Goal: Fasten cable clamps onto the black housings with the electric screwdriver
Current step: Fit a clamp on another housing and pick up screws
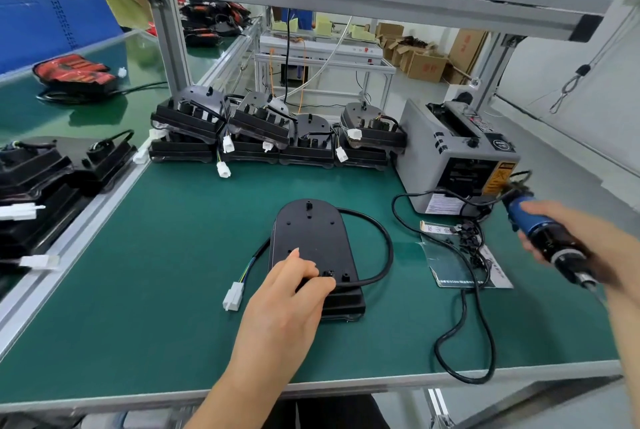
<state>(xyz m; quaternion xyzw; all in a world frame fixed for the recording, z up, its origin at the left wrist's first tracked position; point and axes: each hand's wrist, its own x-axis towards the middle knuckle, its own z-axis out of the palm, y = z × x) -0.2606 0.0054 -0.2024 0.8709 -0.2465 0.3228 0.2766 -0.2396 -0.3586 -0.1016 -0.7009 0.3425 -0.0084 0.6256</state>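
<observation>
One fastening at a time: hold firm, drive straight

We have one black housing [311, 238] lying flat in the middle of the green mat [156, 272], rounded end far, square end near. Our left hand [294, 290] rests on its near end. The forefinger lies straight along the top, while the thumb and curled fingers pinch the cable [390, 252] where it meets the housing. Just beside the thumb tip sits the small cable clamp [329, 272]; whether a screw is already in it is too small to tell. Our right hand [595, 245] is wrapped round the electric screwdriver [526, 226] at the right edge of the scene, well apart from the housing, with its bit pointing down and near.

The step in hand, as we judge it, is bringing the driver across to the clamp. To do it well, the left hand should press firmly so that clamp and cable do not slip off the hole, and the thumb should be drawn clear of the bit's path. We want the driver upright over the screw and seated in its head before the trigger is pressed. A steady downward push should stop it skipping or biting crooked into the plastic. Its cord [463, 307] loops across the mat on the right. We should let it trail without dragging through the loose black parts [467, 241] lying on the clear bag [446, 262] near the grey machine [426, 151].
</observation>
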